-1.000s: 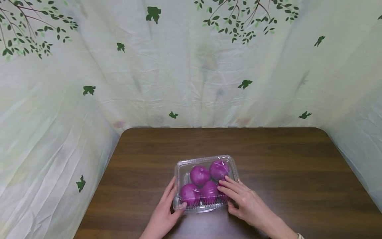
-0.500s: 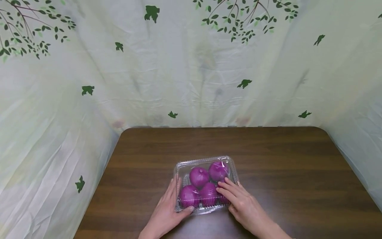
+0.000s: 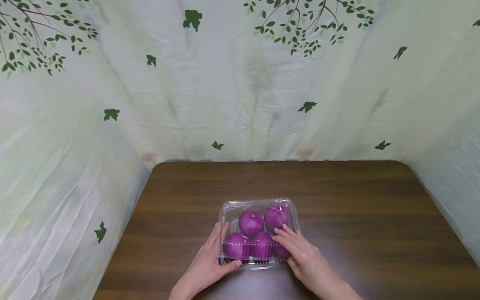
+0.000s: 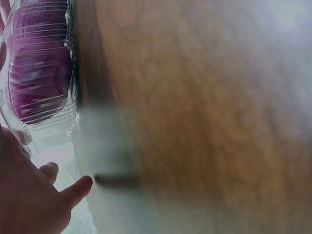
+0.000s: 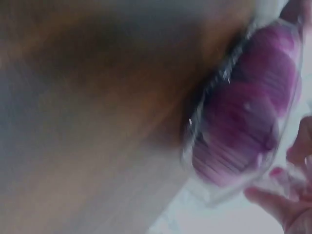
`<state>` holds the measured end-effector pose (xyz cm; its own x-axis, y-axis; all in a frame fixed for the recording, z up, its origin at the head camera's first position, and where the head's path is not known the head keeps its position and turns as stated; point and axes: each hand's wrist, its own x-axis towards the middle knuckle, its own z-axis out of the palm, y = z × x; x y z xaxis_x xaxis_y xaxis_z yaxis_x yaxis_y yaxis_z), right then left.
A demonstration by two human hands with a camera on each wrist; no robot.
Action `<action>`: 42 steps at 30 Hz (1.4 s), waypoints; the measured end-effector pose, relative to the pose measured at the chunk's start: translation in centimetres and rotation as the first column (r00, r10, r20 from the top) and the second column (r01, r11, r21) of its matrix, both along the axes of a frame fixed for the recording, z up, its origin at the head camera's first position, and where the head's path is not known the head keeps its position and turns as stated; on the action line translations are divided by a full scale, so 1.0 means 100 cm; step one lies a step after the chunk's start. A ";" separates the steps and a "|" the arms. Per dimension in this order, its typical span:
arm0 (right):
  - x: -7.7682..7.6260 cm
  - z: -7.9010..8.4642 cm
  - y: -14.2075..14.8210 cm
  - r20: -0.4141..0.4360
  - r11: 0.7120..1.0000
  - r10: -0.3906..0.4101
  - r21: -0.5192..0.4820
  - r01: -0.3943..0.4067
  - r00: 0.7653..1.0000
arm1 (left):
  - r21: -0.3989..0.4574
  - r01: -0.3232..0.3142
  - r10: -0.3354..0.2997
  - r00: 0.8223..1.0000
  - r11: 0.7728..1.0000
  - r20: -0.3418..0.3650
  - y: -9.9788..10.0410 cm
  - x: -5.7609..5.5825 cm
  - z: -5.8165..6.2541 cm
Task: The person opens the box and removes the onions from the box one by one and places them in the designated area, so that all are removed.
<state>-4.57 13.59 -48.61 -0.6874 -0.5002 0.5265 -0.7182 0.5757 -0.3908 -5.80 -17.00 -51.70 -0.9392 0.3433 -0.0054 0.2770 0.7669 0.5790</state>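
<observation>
A clear plastic clamshell box [image 3: 232,207] sits near the table's front in the head view, with several round, shiny purple onions [image 3: 251,223] inside. My left hand [image 3: 204,262] holds its left front corner, fingers along the left side and thumb over the front rim. The right hand [image 3: 309,260] grips the right front corner, fingertips over the lid and thumb low by the side. In the left wrist view, ribbed plastic covers purple onions [image 4: 41,80]; part of the left hand [image 4: 34,190] shows below. The right wrist view is blurred, with the box's onions [image 5: 241,126] beside the right fingers.
The brown wooden table [image 3: 360,208] has rounded back corners. Behind it and along both sides hangs a pale cloth [image 3: 240,83] printed with green leaves and branches.
The left thumb has slid rightward along the front rim and the left fingers lie farther up the side. The box has turned slightly straighter, and its ribbed front shows more. The right hand keeps its place.
</observation>
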 end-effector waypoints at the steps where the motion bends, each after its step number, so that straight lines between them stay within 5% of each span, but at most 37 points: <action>1: -0.002 0.003 0.002 0.010 1.000 0.001 0.006 -0.001 1.000 | 0.005 0.004 -0.004 1.000 1.000 0.006 -0.001 -0.001 0.000; 8: -0.013 0.030 0.020 0.088 0.997 0.027 0.071 -0.034 0.996 | 0.064 0.036 -0.039 0.998 0.997 0.048 -0.003 -0.007 0.002; 15: -0.039 0.052 0.038 0.119 0.985 0.112 -0.142 -0.095 0.987 | 0.091 0.039 -0.048 0.994 0.995 0.099 -0.006 -0.009 0.007; 22: -0.058 0.084 0.020 0.110 0.852 0.084 -0.524 -0.014 0.990 | 0.134 0.046 -0.058 0.995 0.990 0.081 -0.007 -0.007 0.006; 27: -0.076 0.078 0.011 0.118 0.802 -0.022 -0.591 0.087 0.993 | 0.158 0.042 -0.056 0.995 0.987 0.088 -0.007 -0.006 0.004; 33: -0.093 0.071 0.007 0.182 0.780 -0.046 -0.608 0.149 0.982 | 0.158 0.035 -0.050 0.994 0.987 0.092 -0.011 -0.006 0.005; 38: -0.103 0.062 0.004 0.262 0.810 -0.072 -0.548 0.210 0.962 | 0.153 0.032 -0.048 0.994 0.988 0.103 -0.014 -0.007 0.006; 42: -0.106 0.039 0.002 0.395 0.850 -0.094 -0.446 0.280 0.914 | 0.155 0.036 -0.054 0.992 0.987 0.113 -0.016 -0.005 0.006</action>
<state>-15.17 13.79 -44.75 -0.9230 -0.0876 0.3748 -0.3805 0.3548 -0.8540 -6.33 -18.61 -51.05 -0.9187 0.3906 -0.0585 0.2330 0.6555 0.7183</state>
